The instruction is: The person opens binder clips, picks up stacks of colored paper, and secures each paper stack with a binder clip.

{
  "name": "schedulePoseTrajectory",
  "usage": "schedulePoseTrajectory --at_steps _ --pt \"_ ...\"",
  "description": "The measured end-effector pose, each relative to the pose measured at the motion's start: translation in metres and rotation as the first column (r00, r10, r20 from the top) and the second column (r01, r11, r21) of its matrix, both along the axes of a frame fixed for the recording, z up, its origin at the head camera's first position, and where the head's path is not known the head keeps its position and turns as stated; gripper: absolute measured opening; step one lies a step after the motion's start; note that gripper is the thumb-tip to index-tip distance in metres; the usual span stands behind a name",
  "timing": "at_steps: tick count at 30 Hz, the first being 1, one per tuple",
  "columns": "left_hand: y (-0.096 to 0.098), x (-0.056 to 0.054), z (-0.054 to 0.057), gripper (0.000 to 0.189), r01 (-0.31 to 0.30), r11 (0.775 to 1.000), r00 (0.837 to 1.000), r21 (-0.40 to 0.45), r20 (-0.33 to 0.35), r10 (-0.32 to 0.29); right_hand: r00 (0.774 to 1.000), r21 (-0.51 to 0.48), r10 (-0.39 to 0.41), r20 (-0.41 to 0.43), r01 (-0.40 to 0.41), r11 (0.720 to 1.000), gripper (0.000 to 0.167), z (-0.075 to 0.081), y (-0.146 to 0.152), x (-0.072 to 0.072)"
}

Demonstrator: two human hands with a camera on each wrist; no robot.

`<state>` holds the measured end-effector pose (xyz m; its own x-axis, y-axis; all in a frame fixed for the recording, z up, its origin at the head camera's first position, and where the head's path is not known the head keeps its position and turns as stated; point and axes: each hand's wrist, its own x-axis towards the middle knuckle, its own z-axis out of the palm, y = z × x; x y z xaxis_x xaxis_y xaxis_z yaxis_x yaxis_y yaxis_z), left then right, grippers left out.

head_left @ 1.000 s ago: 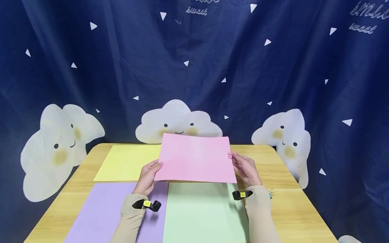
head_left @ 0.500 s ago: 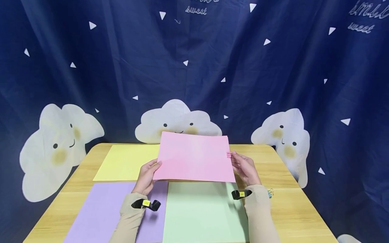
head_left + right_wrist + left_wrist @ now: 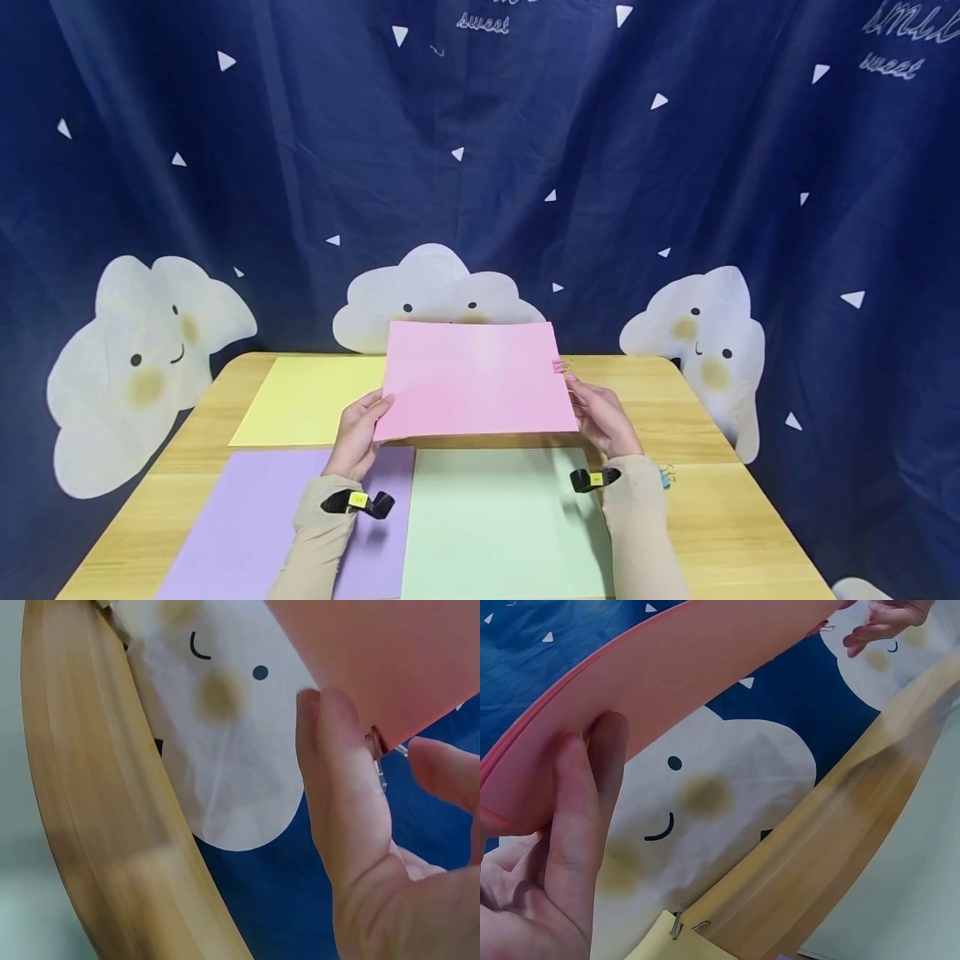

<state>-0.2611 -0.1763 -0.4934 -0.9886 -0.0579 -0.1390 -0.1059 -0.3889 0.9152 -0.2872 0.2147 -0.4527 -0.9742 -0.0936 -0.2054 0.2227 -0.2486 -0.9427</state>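
A pink paper stack [image 3: 472,379] is held up off the table, tilted toward the head camera. My left hand [image 3: 357,433] grips its left edge, thumb on the front and fingers behind; layered edges of the pink sheets [image 3: 652,682] show in the left wrist view. A pink binder clip [image 3: 558,367] sits on the stack's right edge, its wire handles sticking outward. Just below that clip is my right hand [image 3: 607,421]. In the right wrist view the fingers [image 3: 341,772] reach behind the stack, while the thumb stands apart from clip and paper.
Yellow paper [image 3: 300,400] lies at the table's back left, with a binder clip [image 3: 676,926] on it. Purple paper [image 3: 270,517] lies front left, pale green paper [image 3: 502,525] front middle. A teal binder clip [image 3: 666,477] is beside my right wrist. A dark blue curtain hangs behind.
My right hand has let go of the pink binder clip, whose wire handles now show free of the fingers. The stack has risen slightly and shifted a little left.
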Motion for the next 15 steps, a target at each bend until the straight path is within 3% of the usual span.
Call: schedulePoseTrajectory --at_steps 4,11,15 --pt "-0.001 -0.0005 0.0035 0.051 -0.005 1.0 1.0 -0.01 0.008 0.005 0.997 0.018 0.077 0.005 -0.077 0.997 0.042 0.0012 -0.0003 0.0008" --pt "-0.0013 -0.0007 0.0018 0.051 -0.017 1.0 1.0 -0.011 -0.002 0.017 0.987 -0.021 0.16 0.024 -0.16 0.987 0.029 0.001 -0.0014 0.0012" --pt "-0.0012 -0.0002 0.0008 0.05 -0.025 1.0 1.0 -0.011 0.001 0.025 0.98 -0.012 0.197 0.003 -0.197 0.98 0.035 -0.0004 -0.0012 0.0022"
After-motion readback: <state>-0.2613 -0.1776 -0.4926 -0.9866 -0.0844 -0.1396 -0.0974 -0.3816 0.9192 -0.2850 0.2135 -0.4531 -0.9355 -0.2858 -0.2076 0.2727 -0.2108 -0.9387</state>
